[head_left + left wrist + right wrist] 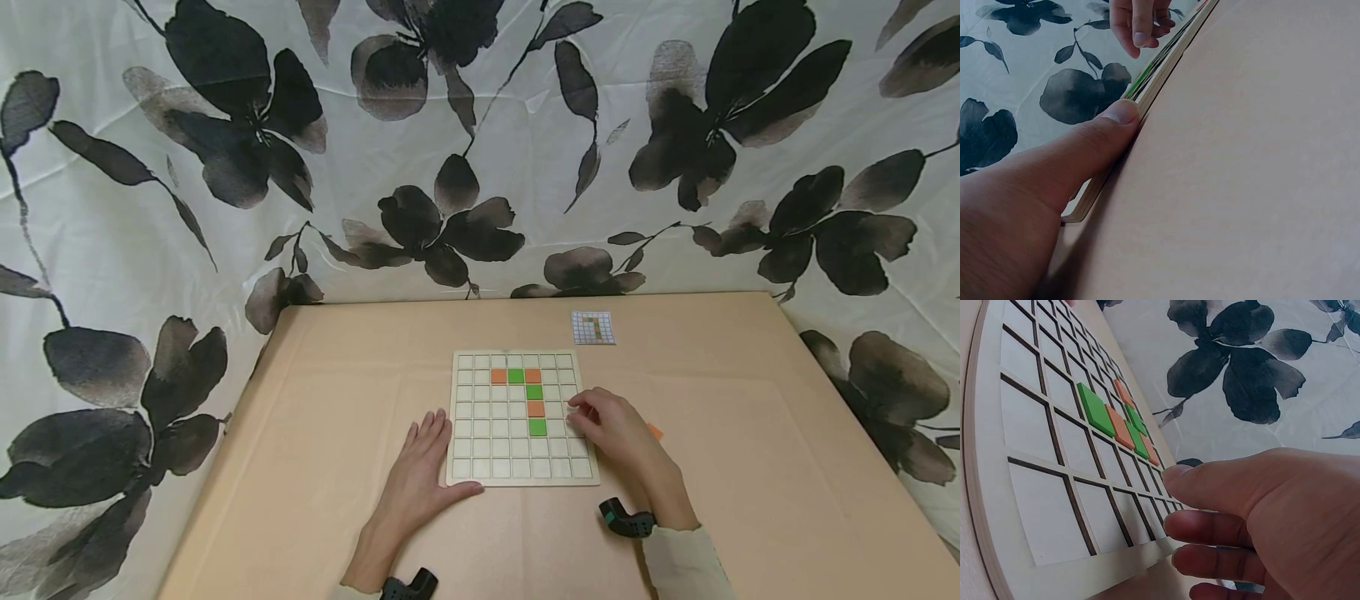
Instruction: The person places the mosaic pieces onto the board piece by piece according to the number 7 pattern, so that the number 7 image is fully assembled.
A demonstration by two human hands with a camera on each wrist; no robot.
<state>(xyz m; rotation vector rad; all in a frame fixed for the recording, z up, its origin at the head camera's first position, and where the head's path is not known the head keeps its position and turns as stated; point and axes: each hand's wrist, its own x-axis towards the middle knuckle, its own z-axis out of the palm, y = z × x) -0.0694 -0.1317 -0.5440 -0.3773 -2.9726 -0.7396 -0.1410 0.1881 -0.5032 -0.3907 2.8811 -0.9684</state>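
Note:
A pale wooden grid board [480,447] lies on the table. Orange and green square tiles sit in its cells: orange [498,377], green [515,376] and orange [532,376] in a row, with green, orange and green [537,427] running down from that row's right end. My left hand [420,479] steadies the board, fingers straight along its left side and thumb [1121,112] on the near edge. Over the right edge hovers my right hand [618,429], its fingers [1210,528] loosely bent; I see nothing between them. Beside it, an orange piece [655,431] is partly hidden.
A small printed card [593,327] with a grid pattern lies beyond the board's far right corner. The wooden table [337,400] meets a floral cloth [570,167] behind. Black wrist devices [628,518] are strapped to both wrists.

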